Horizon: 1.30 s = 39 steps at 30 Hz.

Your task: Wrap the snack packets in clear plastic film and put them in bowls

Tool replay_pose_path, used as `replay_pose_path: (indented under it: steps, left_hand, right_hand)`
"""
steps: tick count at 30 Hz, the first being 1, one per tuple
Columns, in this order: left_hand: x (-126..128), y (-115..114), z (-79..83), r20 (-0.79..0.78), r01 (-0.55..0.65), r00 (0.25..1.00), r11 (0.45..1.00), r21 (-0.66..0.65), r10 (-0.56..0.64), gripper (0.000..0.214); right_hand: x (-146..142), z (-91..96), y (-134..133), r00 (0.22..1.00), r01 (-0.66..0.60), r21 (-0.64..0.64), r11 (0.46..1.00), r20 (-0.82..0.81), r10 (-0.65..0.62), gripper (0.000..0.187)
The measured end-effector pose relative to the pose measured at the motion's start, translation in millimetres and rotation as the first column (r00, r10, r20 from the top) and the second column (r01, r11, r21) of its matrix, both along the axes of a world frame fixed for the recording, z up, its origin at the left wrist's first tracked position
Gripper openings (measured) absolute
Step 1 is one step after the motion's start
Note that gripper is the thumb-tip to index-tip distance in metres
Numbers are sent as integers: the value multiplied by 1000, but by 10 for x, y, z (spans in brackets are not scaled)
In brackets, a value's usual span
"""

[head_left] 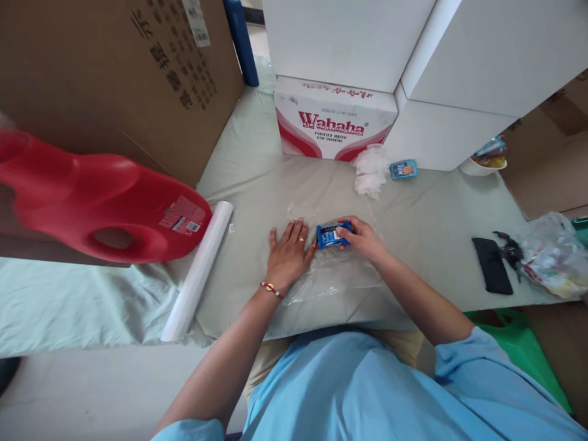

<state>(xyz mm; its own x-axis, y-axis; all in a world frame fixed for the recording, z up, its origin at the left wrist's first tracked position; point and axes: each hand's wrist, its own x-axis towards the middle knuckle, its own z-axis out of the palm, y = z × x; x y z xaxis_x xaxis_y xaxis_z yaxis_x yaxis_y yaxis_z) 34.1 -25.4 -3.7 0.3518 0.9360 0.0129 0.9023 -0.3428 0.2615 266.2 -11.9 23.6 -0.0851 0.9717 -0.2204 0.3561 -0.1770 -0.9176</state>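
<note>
My right hand [362, 237] grips a small blue snack packet [331, 235] and holds it on a clear plastic sheet [335, 275] spread over the pale green cloth [413, 214]. Just left of the packet, my left hand [288, 252] lies flat with fingers spread on the edge of that sheet. It wears a ring and a beaded bracelet. A white roll of plastic film [198, 272] lies to the left of my left hand.
A large red jug [96, 205] lies on its side at left before a brown carton [114, 79]. Behind stand a Wahaha box [334, 119] and white boxes [459, 67]. Crumpled plastic [370, 170], another blue packet [403, 169], a black phone [492, 265], keys [509, 250] and a snack bag [551, 254] lie at right.
</note>
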Motion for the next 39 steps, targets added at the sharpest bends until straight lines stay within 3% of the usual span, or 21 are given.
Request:
replay_pose_path:
  steps: [1, 3, 5, 10, 13, 16, 24, 27, 30, 34, 37, 39]
  left_hand:
    - [1, -2, 4, 1, -2, 1000, 1000, -1, 2, 64]
    - [4, -7, 11, 4, -4, 1000, 1000, -6, 4, 64]
    - [7, -11, 14, 7, -5, 1000, 1000, -8, 5, 64]
    - [8, -14, 1, 5, -11, 1000, 1000, -2, 11, 64]
    - [6, -14, -1, -2, -8, 1000, 1000, -1, 8, 64]
    - [3, -13, 1, -7, -2, 1000, 1000, 0, 2, 63]
    - [-1, -6, -15, -6, -4, 1000, 1000, 7, 5, 64]
    - [1, -7, -11, 6, 0, 1000, 1000, 2, 0, 64]
    - [-12, 8, -31, 46, -14, 999, 1000, -4, 14, 67]
    - [-113, 28, -56, 203, -87, 976, 996, 8, 84, 72]
    - [-293, -66, 18, 339, -140, 935, 986, 89, 103, 73]
    - [-454, -213, 95, 387, -89, 922, 986, 140, 28, 69]
  right_hand:
    - [-19, 10, -22, 986, -7, 53, 999, 166, -2, 46]
    - [-34, 85, -31, 875, -53, 168, 984, 482, -35, 47]
    - [-32, 202, -20, 761, -151, 225, 963, 648, -32, 52]
    - [-67, 415, 23, 588, -549, 72, 833, 741, 323, 65]
    - [-129, 424, 56, 535, -534, -21, 845, 765, 357, 57]
    - [-196, 396, 74, 523, -498, -32, 866, 786, 330, 55]
    - [-230, 360, -12, 416, -511, -73, 856, 851, 321, 59]
    - [-200, 357, -29, 420, -523, -79, 849, 843, 337, 57]
    - [-157, 335, -45, 471, -524, -62, 849, 810, 350, 61]
    - [51, 318, -223, 678, -454, 119, 883, 689, 256, 68]
    - [350, 294, -561, 825, -360, 293, 886, 544, 155, 46]
    - [563, 240, -856, 857, -370, 319, 872, 479, 189, 37]
